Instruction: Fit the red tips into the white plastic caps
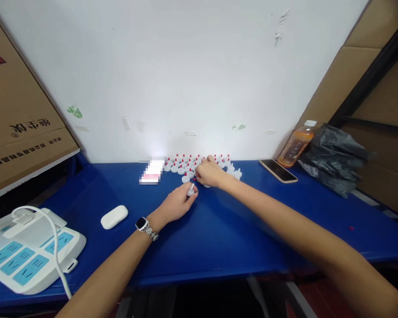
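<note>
Several small white caps with red tips (185,162) stand in rows at the back of the blue table (225,229), against the white wall. My left hand (177,204), with a watch on its wrist, pinches one white cap (191,190) between thumb and fingers just in front of the rows. My right hand (209,173) rests on the table at the right part of the rows, fingers curled over some caps; what it grips is hidden.
A white earbud case (114,217) and a white power strip (29,256) with a cable lie at the left. A phone (278,171), an orange drink bottle (296,143) and a black plastic bag (334,159) sit at the right. Cardboard boxes (16,110) flank both sides.
</note>
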